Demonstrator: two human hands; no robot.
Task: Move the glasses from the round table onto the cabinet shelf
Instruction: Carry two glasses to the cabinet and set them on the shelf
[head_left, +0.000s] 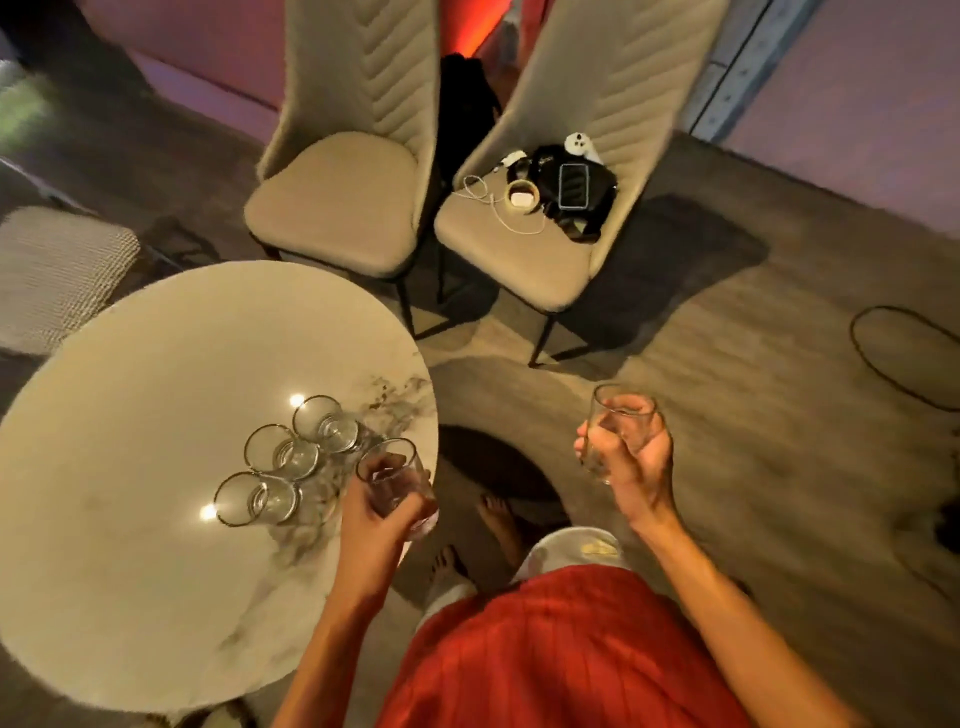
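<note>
Round marble-topped table (130, 395), three clear glasses (283, 457) clustered near its right edge, standing close together

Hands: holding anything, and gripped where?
Left hand wraps a glass around its body. Right hand wraps another glass likewise.

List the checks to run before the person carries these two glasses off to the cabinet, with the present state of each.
1. Left hand gripping a glass: ok.
2. Right hand gripping the other glass: ok.
3. Held glasses empty: cannot tell.
4. Three remaining glasses upright on the round table: ok.
5. Cabinet shelf in view: not ok.
6. Floor ahead free of obstacles: not ok, two chairs stand close.
</note>
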